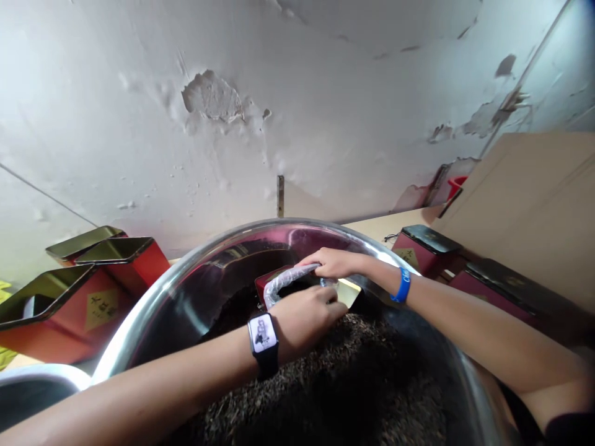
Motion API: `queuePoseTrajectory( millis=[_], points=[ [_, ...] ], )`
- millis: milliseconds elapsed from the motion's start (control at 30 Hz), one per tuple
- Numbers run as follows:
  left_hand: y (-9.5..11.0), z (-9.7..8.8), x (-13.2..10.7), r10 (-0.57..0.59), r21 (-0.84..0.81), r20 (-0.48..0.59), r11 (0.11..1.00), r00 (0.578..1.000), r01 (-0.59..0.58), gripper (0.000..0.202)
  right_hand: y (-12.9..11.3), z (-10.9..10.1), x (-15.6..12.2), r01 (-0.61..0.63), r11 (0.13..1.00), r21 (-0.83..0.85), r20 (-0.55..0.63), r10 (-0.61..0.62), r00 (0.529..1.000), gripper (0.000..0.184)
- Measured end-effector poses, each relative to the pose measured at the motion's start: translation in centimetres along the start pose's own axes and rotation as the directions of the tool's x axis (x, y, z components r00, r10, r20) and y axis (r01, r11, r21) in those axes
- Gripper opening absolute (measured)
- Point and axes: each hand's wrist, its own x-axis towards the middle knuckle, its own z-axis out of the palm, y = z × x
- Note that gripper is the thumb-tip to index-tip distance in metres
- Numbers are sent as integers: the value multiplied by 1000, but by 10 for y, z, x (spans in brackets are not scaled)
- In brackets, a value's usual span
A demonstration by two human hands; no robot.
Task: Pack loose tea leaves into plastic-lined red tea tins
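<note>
Far edge pinched, near edge hard to read

Here we are in close: from my remote seat I have the right hand [335,263] bent, fingers closed on the far edge of a plastic liner [274,290]. The left hand [302,319] lies over the near side, fingers curled; whether they grip film I can't tell (my own knuckles are blocking the camera, naturally).

That liner, mouth gaping, appears to sit inside a red tin [261,285], and the tin rests low in a big metal basin [134,321] among loose dark leaves [260,384].

Now the finesse! I'd pinch lightly, hold the two edges apart so the mouth can't fold in, and smooth rather than tug; film this thin could crease or slip.

Further out, open tins [69,316] stand left, lidded tins [430,238] right on the tabletop [390,222], and behind it all, a peeling wall [334,99].
</note>
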Motion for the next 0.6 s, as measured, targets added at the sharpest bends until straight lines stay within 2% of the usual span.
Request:
queuePoseTrajectory(
  millis=[100,167,233,333,433,500,567,600],
  points=[
    [-13,5,-2,-128,188,25,975,991,121,19,2,0,0,9,1000,2,8,-9,1000,57],
    [-19,15,-4,-151,253,59,958,987,131,19,4,0,-1,-9,1000,5,19,9,1000,58],
    [-19,22,-4,-103,254,63,963,993,84,17,6,1,0,-19,1000,-4,22,19,1000,59],
    [-6,21,-2,-15,198,36,980,999,7,16,7,1,0,3,999,-32,7,-2,1000,59],
    [11,23,-5,122,57,78,990,989,-127,20,6,1,1,33,998,-56,-12,-34,999,58],
    [20,31,-9,196,-51,141,980,970,-191,42,4,1,1,58,996,-71,-25,-59,998,58],
    [24,41,-12,191,-95,210,980,959,-174,67,4,0,1,77,993,-86,-35,-80,996,58],
    [24,45,-13,172,-96,249,984,953,-153,71,4,0,1,82,992,-93,-37,-86,996,57]
  ],
)
